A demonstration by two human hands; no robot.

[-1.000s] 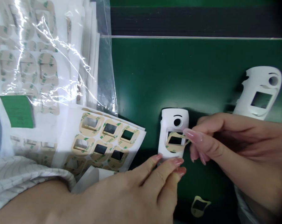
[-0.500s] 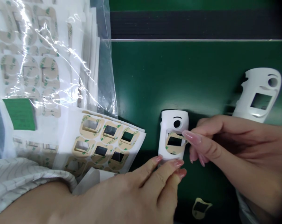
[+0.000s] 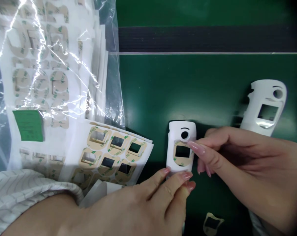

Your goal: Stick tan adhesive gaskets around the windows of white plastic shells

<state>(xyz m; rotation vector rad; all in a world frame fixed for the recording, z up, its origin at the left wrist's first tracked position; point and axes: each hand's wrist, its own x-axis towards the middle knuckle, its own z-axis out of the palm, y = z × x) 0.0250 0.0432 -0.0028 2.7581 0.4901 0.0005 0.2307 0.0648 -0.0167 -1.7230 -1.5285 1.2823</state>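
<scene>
A white plastic housing [image 3: 181,128] with a round hole and a square window lies on the green surface. My left hand [image 3: 153,201] grips its lower end, fingertips pressed on the shell. In the recess around the window sits a tan adhesive sticker [image 3: 179,161] with green print and a square cut-out. My right hand [image 3: 233,164] is closed, thumb and index finger pinched at the sticker's upper right edge; the exact contact is hidden behind the thumb. Left of the housing, a sheet of similar stickers [image 3: 148,151] lies partly under my left forearm.
A second white housing [image 3: 255,119] lies behind my right hand. One loose tan sticker [image 3: 210,231] rests near the bottom edge. A clear plastic bag [image 3: 112,91] of sticker sheets fills the left, with a green label [image 3: 29,126] there. A dark strip [image 3: 207,39] crosses the back.
The sticker now lies flatter and squarer around the housing's window; before, it was tilted with its right side at my right fingers. The view has shifted slightly.
</scene>
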